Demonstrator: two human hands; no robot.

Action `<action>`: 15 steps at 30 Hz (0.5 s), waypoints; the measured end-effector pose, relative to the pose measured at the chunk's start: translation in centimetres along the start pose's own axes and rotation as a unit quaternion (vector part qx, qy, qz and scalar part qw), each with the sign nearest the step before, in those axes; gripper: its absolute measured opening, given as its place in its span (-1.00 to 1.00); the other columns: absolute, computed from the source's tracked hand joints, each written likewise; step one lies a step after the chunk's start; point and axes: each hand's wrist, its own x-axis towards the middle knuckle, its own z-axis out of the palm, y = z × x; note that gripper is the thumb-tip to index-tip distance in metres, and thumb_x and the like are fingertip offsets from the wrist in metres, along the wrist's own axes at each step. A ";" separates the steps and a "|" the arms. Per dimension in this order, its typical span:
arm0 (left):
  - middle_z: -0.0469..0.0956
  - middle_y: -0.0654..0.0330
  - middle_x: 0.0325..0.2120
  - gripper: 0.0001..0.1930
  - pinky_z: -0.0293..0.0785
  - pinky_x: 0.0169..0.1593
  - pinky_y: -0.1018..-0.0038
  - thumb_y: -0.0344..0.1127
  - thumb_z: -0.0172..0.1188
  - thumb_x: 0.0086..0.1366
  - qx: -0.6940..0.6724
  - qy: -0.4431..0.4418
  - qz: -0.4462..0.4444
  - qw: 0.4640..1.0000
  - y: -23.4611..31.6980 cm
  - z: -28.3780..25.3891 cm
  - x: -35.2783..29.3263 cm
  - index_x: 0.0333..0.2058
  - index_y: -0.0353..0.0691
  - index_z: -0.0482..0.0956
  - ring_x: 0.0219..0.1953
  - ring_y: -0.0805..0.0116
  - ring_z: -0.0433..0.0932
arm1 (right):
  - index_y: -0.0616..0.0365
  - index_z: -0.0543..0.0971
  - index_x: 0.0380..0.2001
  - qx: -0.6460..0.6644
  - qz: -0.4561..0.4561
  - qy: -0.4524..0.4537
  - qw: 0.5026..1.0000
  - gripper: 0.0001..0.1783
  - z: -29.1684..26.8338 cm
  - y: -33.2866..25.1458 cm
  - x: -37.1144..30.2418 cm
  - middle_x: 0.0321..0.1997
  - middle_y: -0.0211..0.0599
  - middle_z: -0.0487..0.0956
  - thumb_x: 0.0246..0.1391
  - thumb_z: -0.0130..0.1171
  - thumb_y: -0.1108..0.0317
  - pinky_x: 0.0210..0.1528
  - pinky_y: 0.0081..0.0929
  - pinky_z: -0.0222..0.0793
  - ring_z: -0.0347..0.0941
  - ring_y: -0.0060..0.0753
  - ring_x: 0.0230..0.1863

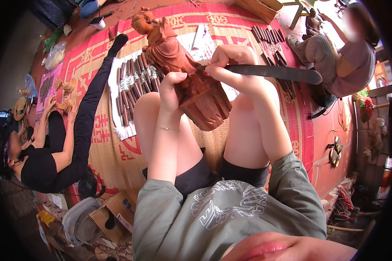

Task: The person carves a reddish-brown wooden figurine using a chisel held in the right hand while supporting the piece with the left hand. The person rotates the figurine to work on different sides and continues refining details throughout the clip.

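Note:
A reddish-brown carved wooden statue, a robed figure on a rough block base, is held tilted above my knees. My left hand is closed around its lower left side, thumb on the wood. My right hand grips a long, flat, dark carving tool with a rounded outer end. The tool's narrow tip meets the statue's lower robe; the exact shape of that tip is too small to tell. Some fingers of my left hand are hidden behind the statue.
Many carving tools lie on a white cloth left of my knees, more at the right. A red-and-tan mat spans the floor. One person handles wooden pieces at left; another sits at right. A fan stands near left.

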 end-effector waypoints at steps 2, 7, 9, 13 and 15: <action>0.53 -0.01 -0.12 -0.47 0.36 0.14 0.33 -0.28 -0.01 0.04 0.120 0.073 0.009 0.990 -0.6 0.8 -0.1 0.00 -0.46 0.38 -0.05 0.19 0.52 | 0.24 0.39 -0.70 0.019 0.025 -0.009 0.999 -0.76 -0.5 0.0 -0.2 -0.62 -0.42 0.48 -0.12 0.25 0.52 -0.53 -0.68 0.27 0.38 -0.71 -0.55; 0.51 -0.13 -0.16 -0.41 0.32 0.17 0.17 -0.19 0.06 -0.05 0.012 -0.004 0.016 1.000 -0.9 0.7 0.5 -0.07 -0.52 0.40 -0.04 -0.02 0.49 | 0.23 0.34 -0.69 0.148 0.043 0.045 0.987 -0.73 0.0 -1.3 -0.3 -0.57 -0.33 0.50 -0.09 0.21 0.65 -0.47 -0.67 0.38 0.42 -0.66 -0.54; 0.50 -0.16 -0.17 -0.38 0.31 0.18 0.13 -0.16 0.08 -0.08 -0.035 -0.027 0.010 0.999 -1.1 -0.1 0.7 -0.07 -0.53 0.39 -0.04 -0.07 0.48 | 0.22 0.42 -0.67 0.145 0.034 0.077 0.986 -0.77 0.7 -1.0 -0.3 -0.60 -0.42 0.51 -0.10 0.28 0.54 -0.52 -0.71 0.32 0.40 -0.73 -0.56; 0.47 -0.13 -0.09 -0.37 0.31 0.18 0.14 -0.16 0.09 -0.07 -0.106 -0.047 0.034 0.993 -1.3 -0.5 1.1 -0.03 -0.48 0.37 -0.01 -0.03 0.46 | 0.22 0.48 -0.65 0.118 0.030 0.134 0.984 -0.78 1.8 -0.8 -0.4 -0.59 -0.46 0.54 -0.11 0.34 0.45 -0.51 -0.73 0.32 0.40 -0.77 -0.55; 0.46 -0.11 -0.07 -0.36 0.31 0.18 0.15 -0.16 0.09 -0.07 -0.094 -0.013 0.052 0.994 -1.3 -1.1 0.9 0.00 -0.45 0.36 -0.01 -0.02 0.45 | 0.23 0.49 -0.65 0.103 0.033 0.152 0.982 -0.77 2.2 -0.9 -0.4 -0.61 -0.46 0.54 -0.11 0.36 0.42 -0.53 -0.74 0.31 0.40 -0.78 -0.57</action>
